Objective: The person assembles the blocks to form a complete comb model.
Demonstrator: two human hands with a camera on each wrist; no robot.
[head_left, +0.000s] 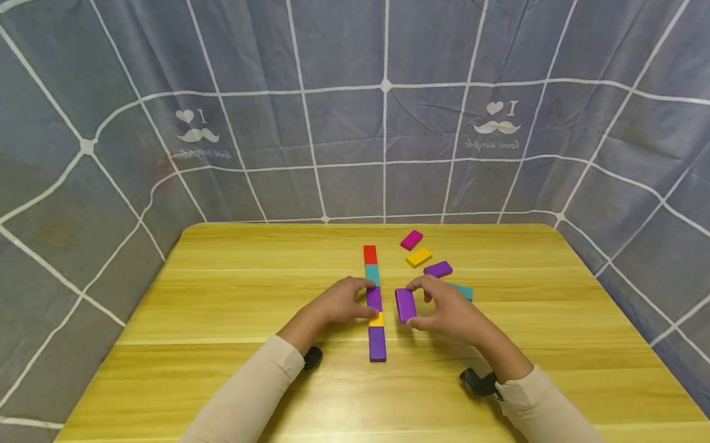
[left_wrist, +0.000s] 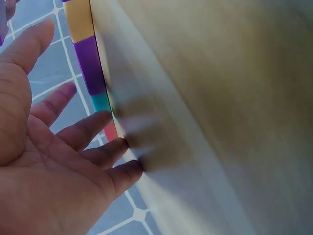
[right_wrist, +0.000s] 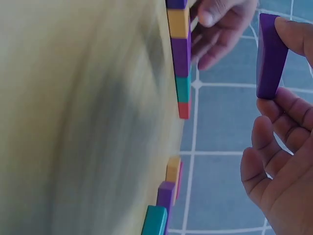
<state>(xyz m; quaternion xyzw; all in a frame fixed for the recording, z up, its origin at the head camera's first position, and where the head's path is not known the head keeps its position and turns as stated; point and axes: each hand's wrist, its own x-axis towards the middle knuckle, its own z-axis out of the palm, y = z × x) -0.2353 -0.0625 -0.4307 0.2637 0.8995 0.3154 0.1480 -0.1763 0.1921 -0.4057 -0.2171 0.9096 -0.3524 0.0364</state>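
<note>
A straight row of flat blocks lies on the table: a red block (head_left: 370, 255) at the far end, then a teal block (head_left: 372, 275), a purple block (head_left: 374, 300), a yellow block (head_left: 377, 320) and a near purple block (head_left: 377, 344). My left hand (head_left: 340, 302) is beside the row's left side with loosely spread fingers; the left wrist view shows nothing gripped. Whether its fingertips touch the row, I cannot tell. Between thumb and fingers, my right hand (head_left: 454, 312) pinches another purple block (right_wrist: 270, 58), raised above the table just right of the row.
Right of the row lie loose blocks: a magenta block (head_left: 411, 239), a yellow block (head_left: 419, 257), a purple block (head_left: 438, 269) and a teal block (head_left: 464, 291), partly behind the right hand. The wooden table (head_left: 237, 274) meets a grey gridded curtain (head_left: 344, 128).
</note>
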